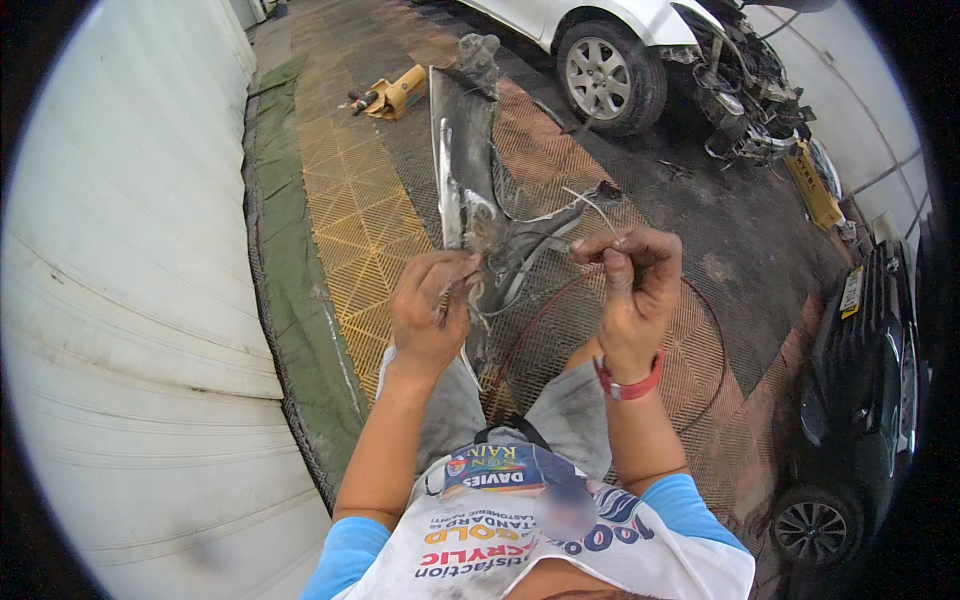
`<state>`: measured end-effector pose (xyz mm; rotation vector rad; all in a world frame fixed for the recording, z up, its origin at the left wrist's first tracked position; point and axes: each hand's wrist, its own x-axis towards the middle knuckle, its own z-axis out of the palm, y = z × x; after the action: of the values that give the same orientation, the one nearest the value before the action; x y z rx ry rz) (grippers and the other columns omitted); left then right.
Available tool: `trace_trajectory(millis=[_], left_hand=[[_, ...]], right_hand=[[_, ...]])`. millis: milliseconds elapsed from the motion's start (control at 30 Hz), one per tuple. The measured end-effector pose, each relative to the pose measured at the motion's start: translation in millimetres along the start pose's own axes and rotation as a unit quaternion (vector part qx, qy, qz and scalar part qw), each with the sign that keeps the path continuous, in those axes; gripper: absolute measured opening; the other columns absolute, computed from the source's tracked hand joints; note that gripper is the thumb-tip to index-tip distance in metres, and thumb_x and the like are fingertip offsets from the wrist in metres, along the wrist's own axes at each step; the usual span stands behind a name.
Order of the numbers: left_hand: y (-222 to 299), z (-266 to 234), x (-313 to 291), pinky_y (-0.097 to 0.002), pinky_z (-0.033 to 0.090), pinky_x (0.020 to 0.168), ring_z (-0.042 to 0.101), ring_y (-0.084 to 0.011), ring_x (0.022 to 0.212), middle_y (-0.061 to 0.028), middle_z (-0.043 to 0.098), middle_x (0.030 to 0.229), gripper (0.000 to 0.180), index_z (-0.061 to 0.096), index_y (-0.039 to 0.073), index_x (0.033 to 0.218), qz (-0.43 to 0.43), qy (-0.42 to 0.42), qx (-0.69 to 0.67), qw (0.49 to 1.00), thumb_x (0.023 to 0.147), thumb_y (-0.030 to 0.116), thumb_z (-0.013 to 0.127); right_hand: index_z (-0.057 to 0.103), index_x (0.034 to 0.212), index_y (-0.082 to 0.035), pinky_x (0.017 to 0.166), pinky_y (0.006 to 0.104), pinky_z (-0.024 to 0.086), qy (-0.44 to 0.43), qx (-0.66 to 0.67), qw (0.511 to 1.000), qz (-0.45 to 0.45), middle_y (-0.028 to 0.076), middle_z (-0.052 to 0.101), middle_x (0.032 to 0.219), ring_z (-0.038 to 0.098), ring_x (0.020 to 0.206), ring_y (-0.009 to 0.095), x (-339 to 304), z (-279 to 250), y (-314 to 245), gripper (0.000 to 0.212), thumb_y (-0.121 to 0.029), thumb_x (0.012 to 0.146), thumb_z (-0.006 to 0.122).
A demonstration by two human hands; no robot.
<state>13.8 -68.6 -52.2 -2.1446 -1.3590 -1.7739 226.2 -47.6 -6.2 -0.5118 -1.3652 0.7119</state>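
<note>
1. Red strap [630, 379] circles your right wrist.
2. Your right hand [638, 285]: grip pinched on a thin white strip [597, 206] slanting out leftward.
3. Your left hand [428, 315]: fingertips bunched beside the grey vehicle panel [465, 145]; cannot tell what they clamp.
4. Panel stretches away from you over floor tiles [365, 200].
5. White car [655, 25] farther off.

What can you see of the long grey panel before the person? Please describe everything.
The long grey panel looks like scuffed metal or plastic: dark face, pale left edge, bracket-like far end, a branch reaching right. It points away from the person, over the patterned floor; its support is unclear. The left hand is at its near end; contact is hard to tell.
</note>
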Motion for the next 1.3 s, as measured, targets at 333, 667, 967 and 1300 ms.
trace_trajectory(millis=[333,667,967,1300], left_hand=[[-6.8,1.9,4.1,-0.0344,0.059,0.073,0.072,-0.0264,0.091,-0.0157,0.071,0.107,0.026,0.065,0.001,0.102,-0.006,0.016,-0.110,0.994,0.084,-0.016,0.061],[1.3,-12.2,6.0,-0.0321,0.057,0.074,0.068,-0.0241,0.088,-0.0154,0.069,0.099,0.024,0.061,0.003,0.108,0.084,0.054,0.051,0.994,0.093,-0.013,0.051],[-9.3,-2.7,-3.1,-0.0368,0.058,0.084,0.072,-0.0302,0.094,-0.0136,0.071,0.096,0.015,0.065,0.003,0.104,-0.009,0.056,-0.225,0.973,0.093,-0.006,0.063],[4.3,-35.6,24.0,-0.0272,0.051,0.070,0.064,-0.0172,0.075,-0.0092,0.070,0.089,0.020,0.076,0.003,0.104,-0.011,-0.029,-0.076,0.997,0.090,-0.007,0.065]], right_hand=[[0.052,0.123,-0.002,0.064,0.0317,0.058,0.123,0.168,0.936,0.284,0.007,0.065,0.084,0.064,0.072,0.014,-5.8,5.1,74.6,0.024,-0.017,0.106,0.059],[0.057,0.127,0.004,0.072,0.0303,0.060,-0.043,0.131,0.949,0.284,0.010,0.071,0.091,0.069,0.080,0.016,22.8,5.8,32.9,0.032,-0.009,0.099,0.066],[0.058,0.124,0.005,0.078,0.0376,0.061,-0.035,0.347,0.878,0.327,0.009,0.068,0.084,0.070,0.079,0.019,22.9,4.7,39.3,0.033,-0.012,0.097,0.067],[0.061,0.123,-0.005,0.081,0.0440,0.062,-0.044,0.380,0.866,0.322,0.001,0.056,0.072,0.066,0.070,0.019,32.1,10.1,35.0,0.024,-0.018,0.103,0.064]])
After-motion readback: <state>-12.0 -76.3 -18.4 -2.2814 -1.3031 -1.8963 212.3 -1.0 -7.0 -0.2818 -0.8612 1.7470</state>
